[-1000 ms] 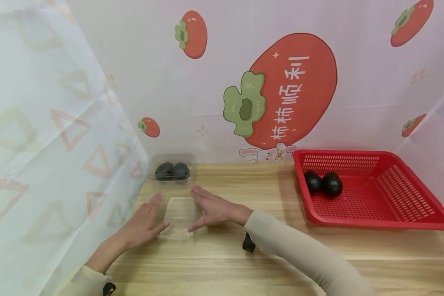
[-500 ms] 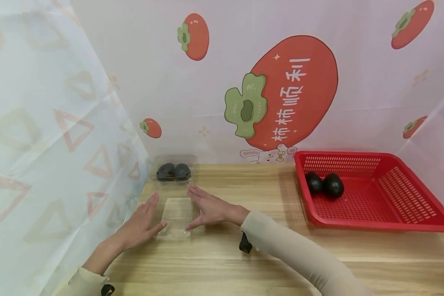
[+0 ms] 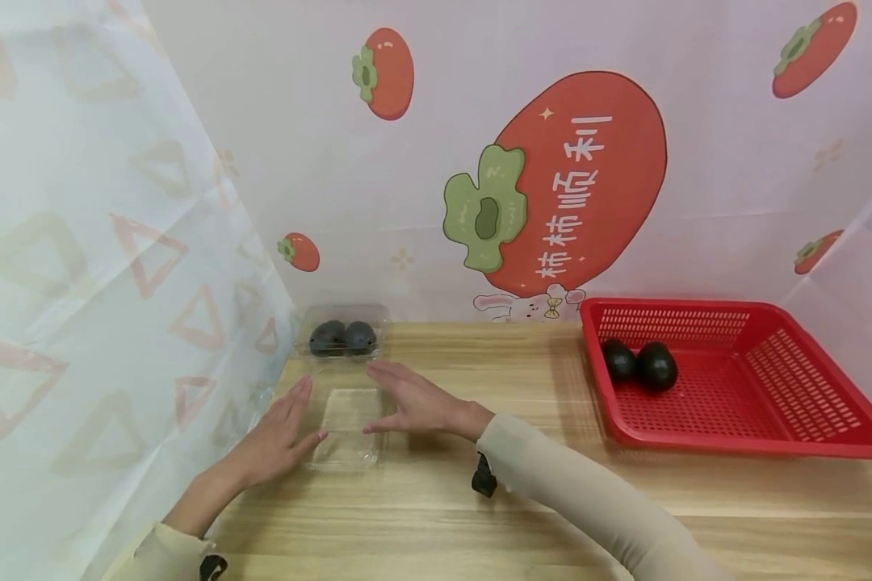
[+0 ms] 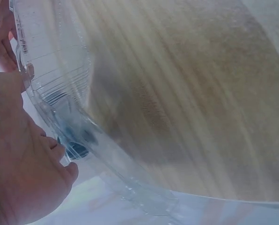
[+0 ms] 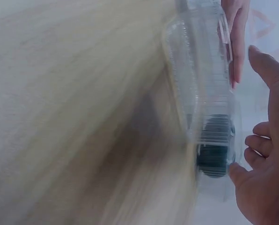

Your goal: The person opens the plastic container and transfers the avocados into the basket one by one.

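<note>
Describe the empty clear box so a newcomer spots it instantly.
On the wooden table, look at the left end, near the white curtain. The empty clear box lies between the left hand and right hand. Unlike the clear box behind it, it holds no dark fruit.

An empty tray [image 3: 346, 426] is flanked by both hands on the worktop [image 3: 523, 500]; a filled box [image 3: 342, 337] lies behind, a basket [image 3: 734, 379] far right.

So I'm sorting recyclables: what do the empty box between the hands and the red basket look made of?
The empty box looks like thin clear glossy plastic: the wood grain shows through it, and its walls are ribbed. The red basket looks like rigid moulded plastic, with walls and floor pierced by a regular grid of slots.
</note>
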`<action>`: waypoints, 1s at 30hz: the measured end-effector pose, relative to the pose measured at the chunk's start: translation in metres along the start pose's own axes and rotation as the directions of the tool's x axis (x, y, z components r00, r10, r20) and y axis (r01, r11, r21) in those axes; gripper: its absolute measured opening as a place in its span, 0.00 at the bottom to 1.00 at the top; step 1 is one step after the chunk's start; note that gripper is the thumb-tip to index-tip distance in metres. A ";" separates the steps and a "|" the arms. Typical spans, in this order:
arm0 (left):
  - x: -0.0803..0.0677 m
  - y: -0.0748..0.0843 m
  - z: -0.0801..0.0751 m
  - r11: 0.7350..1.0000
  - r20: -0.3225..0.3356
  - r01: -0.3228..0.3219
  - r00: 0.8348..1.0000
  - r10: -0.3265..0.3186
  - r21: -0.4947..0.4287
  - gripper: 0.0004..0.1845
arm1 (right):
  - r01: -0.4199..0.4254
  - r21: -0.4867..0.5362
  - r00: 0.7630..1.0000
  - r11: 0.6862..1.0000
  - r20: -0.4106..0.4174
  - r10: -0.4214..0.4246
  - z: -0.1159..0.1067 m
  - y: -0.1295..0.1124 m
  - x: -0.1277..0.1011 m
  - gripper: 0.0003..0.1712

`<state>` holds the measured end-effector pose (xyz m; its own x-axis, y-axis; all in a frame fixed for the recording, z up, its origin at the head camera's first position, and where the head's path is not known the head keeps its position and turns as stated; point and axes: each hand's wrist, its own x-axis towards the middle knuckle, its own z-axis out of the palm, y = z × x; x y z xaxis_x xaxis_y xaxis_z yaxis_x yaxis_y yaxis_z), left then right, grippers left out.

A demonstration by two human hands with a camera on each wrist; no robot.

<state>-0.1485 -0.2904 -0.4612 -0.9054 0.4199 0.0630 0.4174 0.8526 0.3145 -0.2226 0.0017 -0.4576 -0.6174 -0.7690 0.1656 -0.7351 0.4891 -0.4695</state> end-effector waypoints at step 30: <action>0.107 -0.038 -0.061 0.826 0.075 0.410 0.907 -0.416 -0.386 0.45 | -0.405 0.594 0.879 0.695 0.043 0.475 -0.030 0.035 0.050 0.49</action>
<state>-0.2658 -0.2972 -0.4089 -0.9883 0.0496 -0.1441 -0.0570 0.7567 0.6513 -0.2876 -0.0072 -0.4393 -0.8800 -0.4610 -0.1148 -0.0948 0.4073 -0.9084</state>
